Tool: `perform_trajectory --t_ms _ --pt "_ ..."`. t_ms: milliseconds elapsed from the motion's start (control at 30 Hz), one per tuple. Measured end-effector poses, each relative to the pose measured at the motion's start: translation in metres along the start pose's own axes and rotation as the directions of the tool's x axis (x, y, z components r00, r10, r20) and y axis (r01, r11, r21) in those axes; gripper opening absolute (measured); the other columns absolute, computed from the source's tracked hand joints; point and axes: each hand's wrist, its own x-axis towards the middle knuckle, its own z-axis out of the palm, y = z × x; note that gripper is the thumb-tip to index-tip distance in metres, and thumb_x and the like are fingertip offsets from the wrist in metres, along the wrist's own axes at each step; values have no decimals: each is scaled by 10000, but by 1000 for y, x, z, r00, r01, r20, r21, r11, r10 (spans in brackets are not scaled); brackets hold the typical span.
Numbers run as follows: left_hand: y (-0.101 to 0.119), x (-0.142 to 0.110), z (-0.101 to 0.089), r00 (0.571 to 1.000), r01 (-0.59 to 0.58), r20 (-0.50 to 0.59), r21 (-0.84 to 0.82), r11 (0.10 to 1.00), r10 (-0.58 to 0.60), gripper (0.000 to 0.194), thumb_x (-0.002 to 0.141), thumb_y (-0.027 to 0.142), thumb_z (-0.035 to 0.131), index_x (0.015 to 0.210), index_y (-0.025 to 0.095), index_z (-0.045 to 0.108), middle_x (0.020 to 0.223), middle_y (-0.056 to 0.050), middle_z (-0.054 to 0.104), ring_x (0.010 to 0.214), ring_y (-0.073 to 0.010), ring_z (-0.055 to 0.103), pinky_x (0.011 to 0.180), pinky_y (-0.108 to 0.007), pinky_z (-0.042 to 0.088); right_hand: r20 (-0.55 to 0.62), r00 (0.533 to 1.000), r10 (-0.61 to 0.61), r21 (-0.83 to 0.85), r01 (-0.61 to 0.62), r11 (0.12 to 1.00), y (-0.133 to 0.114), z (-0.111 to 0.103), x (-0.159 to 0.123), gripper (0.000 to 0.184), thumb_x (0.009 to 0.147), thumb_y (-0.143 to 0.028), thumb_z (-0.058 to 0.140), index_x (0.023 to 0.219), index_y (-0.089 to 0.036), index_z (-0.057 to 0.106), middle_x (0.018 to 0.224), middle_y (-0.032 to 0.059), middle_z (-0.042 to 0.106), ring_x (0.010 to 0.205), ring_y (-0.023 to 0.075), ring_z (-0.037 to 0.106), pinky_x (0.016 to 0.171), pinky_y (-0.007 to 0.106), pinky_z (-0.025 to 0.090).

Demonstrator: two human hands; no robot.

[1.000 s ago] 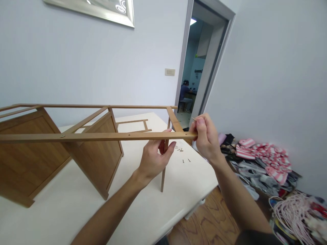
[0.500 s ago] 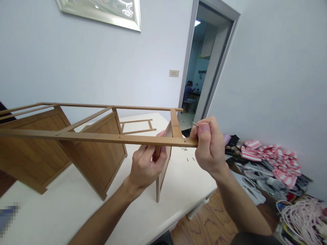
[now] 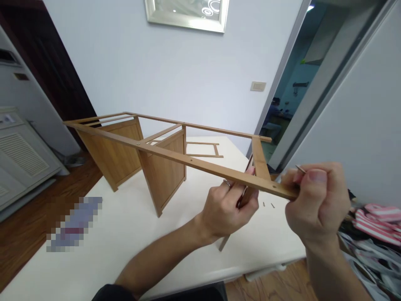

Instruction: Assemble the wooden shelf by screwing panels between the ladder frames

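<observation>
A long wooden frame with two parallel rails stands on the table, its near rail (image 3: 175,156) running toward my right hand. My left hand (image 3: 224,213) is closed around the edge of a wooden panel (image 3: 224,243) under the rail's right part. My right hand (image 3: 322,205) grips the rail's right end. Out from between its thumb and fingers sticks a thin metal piece (image 3: 300,169), perhaps a screw; its rest is hidden. A wooden crosspiece (image 3: 260,159) joins both rails near a small hole. Two more wooden panels, a middle one (image 3: 167,171) and a left one (image 3: 114,146), hang below.
On the white table (image 3: 131,255) lie loose screws (image 3: 272,205) and a small wooden frame (image 3: 205,156). A pixelated patch (image 3: 75,225) covers something at the left. Piled striped cloth (image 3: 377,221) is at the right. Beyond the doorway sits a person (image 3: 273,115).
The view has swung left, so the frame and both hands appear farther right. Both hands keep their holds, and the rail now slants down toward the right in view.
</observation>
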Motion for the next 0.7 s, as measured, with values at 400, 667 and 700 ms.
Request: perform_trajectory --t_ms 400,667,700 --pt "-11 1 -14 996 -55 -59 149 987 64 179 944 193 658 1117 188 702 633 16 642 546 -136 604 572 -242 556 36 999 -9 -125 13 992 -15 20 3 192 1077 -308 464 922 -235 553 728 -10 554 583 140 527 519 287 411" --pt "-6 3 -14 992 -56 -101 165 985 73 206 932 193 634 737 221 574 541 33 556 478 -122 525 483 -253 445 188 976 -110 -163 142 976 -28 24 11 155 1066 -207 410 933 -246 478 669 -62 510 508 101 463 502 248 349" --pt "-6 2 -14 994 -35 -100 138 990 49 198 938 214 632 748 220 576 550 32 555 480 -120 521 480 -250 450 190 976 -102 -163 134 977 -28 23 11 154 1067 -213 412 932 -247 478 670 -62 510 511 102 462 504 249 346"
